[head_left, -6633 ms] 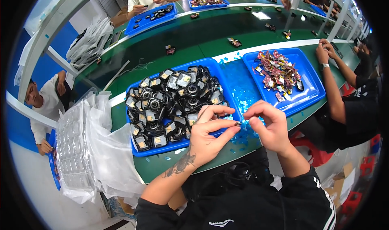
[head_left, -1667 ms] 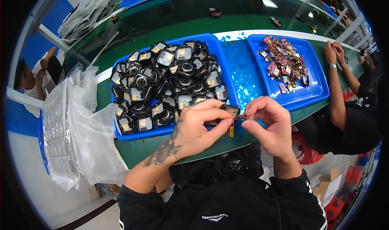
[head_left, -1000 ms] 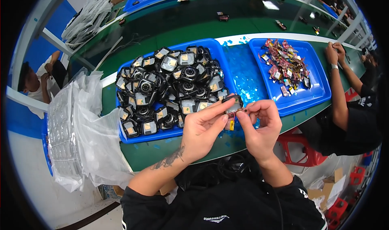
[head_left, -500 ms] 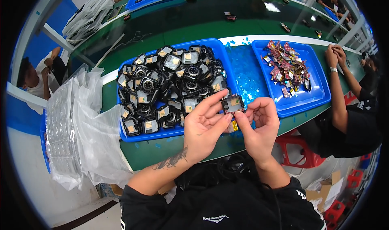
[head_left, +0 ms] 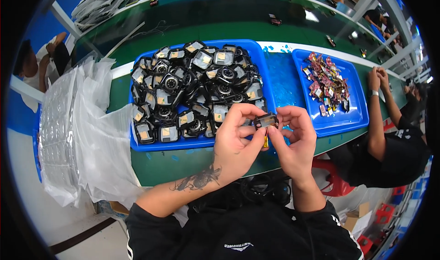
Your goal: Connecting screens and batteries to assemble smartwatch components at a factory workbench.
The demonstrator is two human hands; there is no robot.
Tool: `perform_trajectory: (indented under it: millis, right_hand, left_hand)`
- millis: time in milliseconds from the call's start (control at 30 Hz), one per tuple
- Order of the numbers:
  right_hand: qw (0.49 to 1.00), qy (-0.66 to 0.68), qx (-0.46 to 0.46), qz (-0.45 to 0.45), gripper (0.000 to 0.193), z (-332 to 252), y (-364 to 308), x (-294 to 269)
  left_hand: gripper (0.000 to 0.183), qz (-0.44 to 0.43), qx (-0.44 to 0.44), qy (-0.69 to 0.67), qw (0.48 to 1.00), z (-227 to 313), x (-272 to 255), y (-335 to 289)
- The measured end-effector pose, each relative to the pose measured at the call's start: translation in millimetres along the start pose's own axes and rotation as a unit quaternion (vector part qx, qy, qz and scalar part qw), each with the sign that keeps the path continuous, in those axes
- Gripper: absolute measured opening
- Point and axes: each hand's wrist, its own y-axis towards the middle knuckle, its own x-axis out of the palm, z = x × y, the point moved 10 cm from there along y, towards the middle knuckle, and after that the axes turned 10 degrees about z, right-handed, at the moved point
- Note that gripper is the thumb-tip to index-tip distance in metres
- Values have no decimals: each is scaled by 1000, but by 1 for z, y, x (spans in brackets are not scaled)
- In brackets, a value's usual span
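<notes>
Bright, even overhead light; a white glare patch on the green table [head_left: 311,16]. Fisheye bends edges, with black corners; the centre is sharp.

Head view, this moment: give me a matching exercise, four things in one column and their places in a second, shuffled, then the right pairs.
Things:
1. small black module
2. pile of black parts
3. colourful small pieces
4. clear plastic bags

Places:
A. in the smaller blue tray, to the person's right
B. at the table's left end
C. pinched between the left hand and right hand
D. in the large blue tray, ahead of the hands

Pairs: 1-C, 2-D, 3-A, 4-B
</notes>
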Motion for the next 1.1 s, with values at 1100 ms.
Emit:
perform_trajectory:
  millis: [1100]
  right_hand:
    - [899,-287,-189,-271,30,0,191,123]
  left_hand:
    - [47,-64,625,314,711,64,30,-68]
